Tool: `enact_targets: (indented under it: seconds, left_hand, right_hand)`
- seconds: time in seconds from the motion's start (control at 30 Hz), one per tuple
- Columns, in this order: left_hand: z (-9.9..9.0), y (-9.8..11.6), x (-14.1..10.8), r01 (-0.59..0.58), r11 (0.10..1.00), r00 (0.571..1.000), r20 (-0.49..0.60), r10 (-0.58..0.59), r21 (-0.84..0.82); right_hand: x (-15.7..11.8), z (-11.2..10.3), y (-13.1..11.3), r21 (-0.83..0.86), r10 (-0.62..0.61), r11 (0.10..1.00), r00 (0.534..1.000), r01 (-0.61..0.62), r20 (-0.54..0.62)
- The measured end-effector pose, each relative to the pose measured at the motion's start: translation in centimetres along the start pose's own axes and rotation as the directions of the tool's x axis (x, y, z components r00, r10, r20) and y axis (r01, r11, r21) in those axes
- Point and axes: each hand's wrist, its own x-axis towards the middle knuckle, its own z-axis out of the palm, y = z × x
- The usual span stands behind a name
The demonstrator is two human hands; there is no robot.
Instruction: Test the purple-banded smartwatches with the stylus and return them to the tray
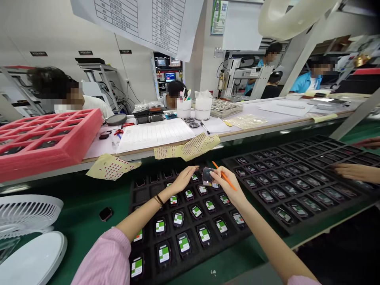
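1. You are facing a long white counter [285,118] with a tan edge, and a green mat [83,233] is stretching below it. Co-workers are sitting at the far side, including one in a blue smock [308,83], though the distance is blurring their details.
2. Two black compartmented trays are lying on the mat: the near tray [178,277] is under your hands, and the right tray [303,225] is running off the frame. Both are holding rows of smartwatch bodies [184,244] with green-and-white screens too small to read. Your forearm is hiding part of the near tray.
3. A pink foam tray [44,158] with square cells is sitting at the counter's edge, cut off on the left. A white fan [26,213] is also cut off, at the lower left.
4. A ruled paper form [156,134] is lying on the counter, while yellow sheets dotted with red [111,166] are hanging over its edge.
5. A co-worker's hand [356,172] is reaching over the right tray from the frame's edge, with its arm out of view.
6. Your left hand [184,180], in a pink striped sleeve [103,257], is open, its fingers extended just beside the watch.
7. Your right hand [227,184] is closing its grip on a dark smartwatch [208,176] above the near tray's upper corner, with your fingers partly covering it. An orange stylus [225,180] is lying between those fingers, its middle partly hidden.
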Motion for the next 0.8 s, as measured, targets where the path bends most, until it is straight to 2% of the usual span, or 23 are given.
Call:
enact_targets:
  seconds: [0.1, 0.17, 0.27, 0.33, 0.43, 0.5, 0.53, 0.6, 0.67, 0.73, 0.8]
  left_hand:
    - [-0.8, 2.7, -2.5, -0.156, 0.982, 0.986, 0.035, 0.161, -0.106]
    - [-1.5, 3.9, -3.8, -0.256, 0.966, 0.964, 0.064, 0.258, -0.031]
    - [-2.4, 4.8, -5.0, -0.281, 0.95, 0.96, 0.061, 0.275, 0.134]
    - [-2.9, 5.0, -5.4, -0.249, 0.956, 0.968, 0.022, 0.249, 0.155]
    - [-3.5, 5.1, -5.9, -0.162, 0.986, 0.98, -0.107, 0.166, 0.047]
    - [-3.9, 5.0, -6.2, -0.05, 0.988, 0.982, -0.187, 0.022, -0.149]
    - [-4.1, 5.0, -6.2, 0.014, 0.959, 0.978, -0.196, -0.072, -0.282]
    - [-4.3, 5.0, -6.4, 0.12, 0.829, 0.96, -0.15, -0.238, -0.546]
    - [-4.3, 5.0, -6.5, 0.171, 0.674, 0.942, -0.082, -0.327, -0.719]
    - [-4.1, 5.1, -6.7, 0.195, 0.569, 0.931, -0.031, -0.362, -0.799]
    - [-3.8, 5.3, -6.9, 0.214, 0.507, 0.925, 0.005, -0.381, -0.835]
  right_hand:
    - [0.4, 0.4, 1.4, -0.151, -0.002, 0.988, 0.995, 0.017, 0.1]
    - [0.6, 0.9, 2.4, -0.228, -0.019, 0.972, 0.986, 0.058, 0.166]
    - [0.6, 2.0, 3.1, -0.272, -0.042, 0.957, 0.976, 0.101, 0.214]
    - [0.4, 3.0, 2.9, -0.238, -0.04, 0.967, 0.976, 0.092, 0.214]
    - [-0.2, 4.2, 2.1, -0.1, -0.022, 0.994, 0.978, 0.043, 0.209]
    - [-0.7, 4.7, 1.6, -0.022, -0.064, 0.997, 0.981, 0.069, 0.181]
    - [-1.0, 5.0, 1.5, -0.012, -0.104, 0.994, 0.981, 0.107, 0.161]
    - [-1.5, 5.3, 1.5, -0.066, -0.21, 0.973, 0.968, 0.221, 0.14]
    - [-1.9, 5.7, 1.7, -0.185, -0.328, 0.916, 0.93, 0.355, 0.164]
    - [-2.2, 6.1, 2.0, -0.304, -0.445, 0.818, 0.872, 0.489, 0.206]
    - [-2.2, 6.4, 2.4, -0.374, -0.538, 0.716, 0.807, 0.59, 0.243]
